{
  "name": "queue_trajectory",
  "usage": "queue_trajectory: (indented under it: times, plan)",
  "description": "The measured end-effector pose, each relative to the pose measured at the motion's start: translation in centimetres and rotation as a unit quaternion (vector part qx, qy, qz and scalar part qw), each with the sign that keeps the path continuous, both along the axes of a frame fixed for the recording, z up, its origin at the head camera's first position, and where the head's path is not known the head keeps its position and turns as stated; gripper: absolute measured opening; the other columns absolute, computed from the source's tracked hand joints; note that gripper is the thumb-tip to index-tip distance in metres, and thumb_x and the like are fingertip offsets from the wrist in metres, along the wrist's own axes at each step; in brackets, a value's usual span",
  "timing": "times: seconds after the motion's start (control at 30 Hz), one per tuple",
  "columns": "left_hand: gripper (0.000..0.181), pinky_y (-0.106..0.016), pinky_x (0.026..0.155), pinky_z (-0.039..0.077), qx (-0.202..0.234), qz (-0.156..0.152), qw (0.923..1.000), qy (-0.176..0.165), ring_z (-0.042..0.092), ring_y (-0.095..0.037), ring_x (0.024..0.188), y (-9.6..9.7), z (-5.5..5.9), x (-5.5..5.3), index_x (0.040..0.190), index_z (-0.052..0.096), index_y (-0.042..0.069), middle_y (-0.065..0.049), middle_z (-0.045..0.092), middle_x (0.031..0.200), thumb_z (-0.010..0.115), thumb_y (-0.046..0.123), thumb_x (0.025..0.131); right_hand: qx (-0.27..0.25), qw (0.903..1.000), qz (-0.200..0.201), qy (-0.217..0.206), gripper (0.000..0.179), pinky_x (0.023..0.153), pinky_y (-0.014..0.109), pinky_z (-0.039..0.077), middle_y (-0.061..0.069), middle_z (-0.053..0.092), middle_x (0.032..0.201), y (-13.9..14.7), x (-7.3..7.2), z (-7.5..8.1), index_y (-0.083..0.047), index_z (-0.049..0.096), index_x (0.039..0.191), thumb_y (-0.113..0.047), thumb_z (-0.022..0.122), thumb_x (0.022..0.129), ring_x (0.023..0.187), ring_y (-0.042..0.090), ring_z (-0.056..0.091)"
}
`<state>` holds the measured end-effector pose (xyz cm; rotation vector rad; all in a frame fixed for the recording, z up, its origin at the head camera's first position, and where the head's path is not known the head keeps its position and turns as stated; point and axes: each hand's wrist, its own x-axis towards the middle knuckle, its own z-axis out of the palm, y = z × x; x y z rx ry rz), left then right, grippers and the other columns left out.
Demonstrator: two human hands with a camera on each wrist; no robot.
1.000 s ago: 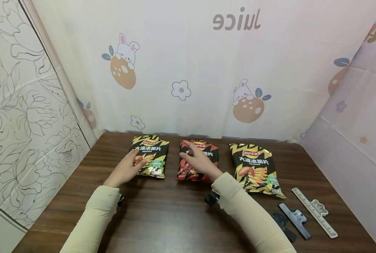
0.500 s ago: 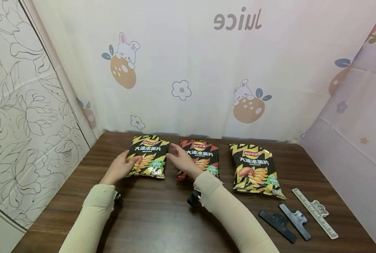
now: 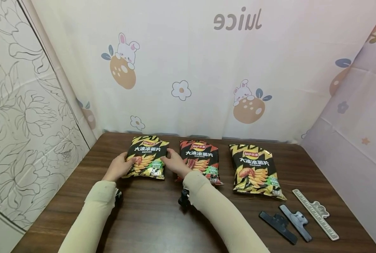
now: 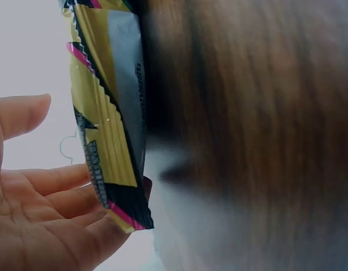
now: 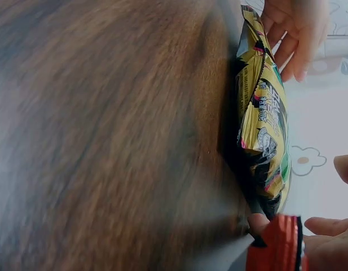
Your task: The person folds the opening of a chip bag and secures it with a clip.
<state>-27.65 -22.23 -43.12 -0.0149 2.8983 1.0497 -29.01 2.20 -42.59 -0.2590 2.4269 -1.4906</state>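
A yellow-and-black bag of potato chips (image 3: 147, 151) lies flat at the back left of the table. My left hand (image 3: 116, 168) is at its left edge, thumb over the front and apart from the fingers. In the left wrist view, those fingers (image 4: 66, 192) reach behind the bag's edge while the thumb stands off it. Against the right edge is my right hand (image 3: 176, 163), its thumb raised and spread from the fingers. The right wrist view shows the bag (image 5: 267, 118) between both hands. A red-and-black chip bag (image 3: 202, 153) lies partly under my right wrist.
A second yellow chip bag (image 3: 254, 170) lies farther right. Near the right table edge are a black clip (image 3: 277, 225), a grey clip (image 3: 296, 222) and a white clip (image 3: 315, 214). A patterned curtain (image 3: 188, 70) hangs behind the table (image 3: 156, 218).
My right hand has moved left from over the red bag to the left yellow bag's right edge. My left hand has shifted from over that bag to its left edge.
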Motion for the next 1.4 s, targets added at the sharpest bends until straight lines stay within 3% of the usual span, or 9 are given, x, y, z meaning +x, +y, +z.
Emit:
queue_trajectory:
  times: [0.2,0.63,1.03,1.4]
  plan:
    - [0.069,-0.061,0.108,0.034,0.012,0.004,0.9993,-0.035,0.033,-0.052,0.136,-0.4,-0.3,-0.6,0.149,0.025,-0.013,-0.037,0.03,0.15,0.043,0.037,0.104,-0.015,0.9995,-0.022,-0.019,0.062,0.113,0.052,0.033,0.018,0.03,0.158,-0.9,-0.6,-0.4,-0.003,0.027,0.154,-0.028,0.051,0.102,0.144,0.034,0.033]
    - [0.069,-0.059,0.111,0.032,0.079,0.021,0.9944,-0.067,0.028,-0.049,0.141,-0.5,-0.3,-1.2,0.15,0.02,-0.012,-0.035,0.024,0.154,0.042,0.034,0.104,-0.038,0.9977,-0.029,-0.048,0.062,0.111,0.048,0.037,0.024,0.038,0.152,-1.3,-0.8,-0.6,0.004,0.026,0.152,-0.024,0.05,0.103,0.138,0.035,0.042]
    - [0.068,-0.059,0.111,0.031,0.093,0.021,0.9934,-0.063,0.028,-0.048,0.142,-0.8,-0.5,-1.5,0.151,0.022,-0.01,-0.033,0.026,0.154,0.043,0.033,0.104,-0.059,0.9961,-0.031,-0.058,0.063,0.111,0.048,0.038,0.025,0.042,0.149,-1.1,-1.2,-0.6,0.006,0.025,0.152,-0.022,0.051,0.102,0.136,0.034,0.045]
    - [0.068,-0.058,0.111,0.032,0.096,0.026,0.9936,-0.053,0.029,-0.047,0.141,-0.6,-0.2,-0.8,0.151,0.02,-0.01,-0.033,0.027,0.154,0.044,0.033,0.104,-0.053,0.996,-0.028,-0.066,0.063,0.112,0.049,0.037,0.024,0.042,0.149,-0.8,-0.6,0.3,0.004,0.024,0.153,-0.024,0.05,0.103,0.136,0.033,0.045]
